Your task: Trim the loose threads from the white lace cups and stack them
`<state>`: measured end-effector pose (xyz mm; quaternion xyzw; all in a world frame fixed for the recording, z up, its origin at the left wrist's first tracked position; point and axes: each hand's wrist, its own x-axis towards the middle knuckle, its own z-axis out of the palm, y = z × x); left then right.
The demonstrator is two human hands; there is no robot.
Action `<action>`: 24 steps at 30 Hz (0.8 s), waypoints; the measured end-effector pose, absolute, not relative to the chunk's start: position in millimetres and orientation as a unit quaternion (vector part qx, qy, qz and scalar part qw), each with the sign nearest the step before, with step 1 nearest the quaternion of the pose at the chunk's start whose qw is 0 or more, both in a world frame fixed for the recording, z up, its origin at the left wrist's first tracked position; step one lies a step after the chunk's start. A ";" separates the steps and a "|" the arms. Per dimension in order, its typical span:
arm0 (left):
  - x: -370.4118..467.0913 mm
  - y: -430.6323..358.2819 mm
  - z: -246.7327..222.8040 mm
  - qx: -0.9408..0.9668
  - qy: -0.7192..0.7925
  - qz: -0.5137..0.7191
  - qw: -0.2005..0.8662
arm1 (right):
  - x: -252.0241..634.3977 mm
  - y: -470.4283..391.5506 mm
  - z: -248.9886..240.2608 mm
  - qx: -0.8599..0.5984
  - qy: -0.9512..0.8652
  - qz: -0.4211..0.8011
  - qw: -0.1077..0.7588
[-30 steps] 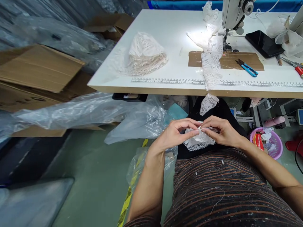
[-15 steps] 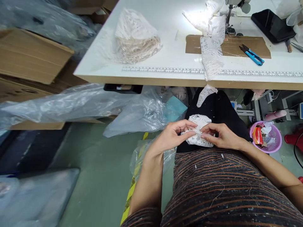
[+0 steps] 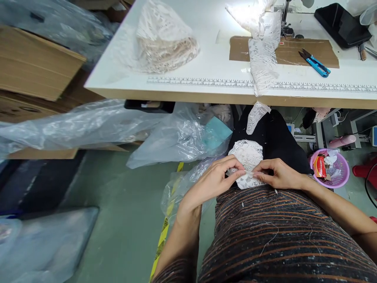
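A piece of white lace fabric lies over my lap, held between both hands. My left hand pinches it between thumb and fingers from the left. From the right, my right hand pinches the same lace, its fingertips close to the left ones. Above my knees, a white lace strip runs from beside the sewing machine's needle area across the table, and its end hangs over the front edge.
On the white table sit a lace pile, a cardboard strip, blue thread snips and a black phone-like device. A sewing machine stands behind. Plastic bags, cardboard boxes and a pink basket surround me.
Both hands have come slightly lower and nearer my body, still pinching the lace. More of the lace now lies spread out above my fingers. The view has tilted slightly.
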<state>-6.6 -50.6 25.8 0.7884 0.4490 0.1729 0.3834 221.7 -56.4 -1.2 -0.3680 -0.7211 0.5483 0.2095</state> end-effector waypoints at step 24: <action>-8.0 -11.6 -20.0 0.843 0.425 0.103 0.313 | 201.8 -12.4 -48.5 -0.415 -0.733 0.509 0.178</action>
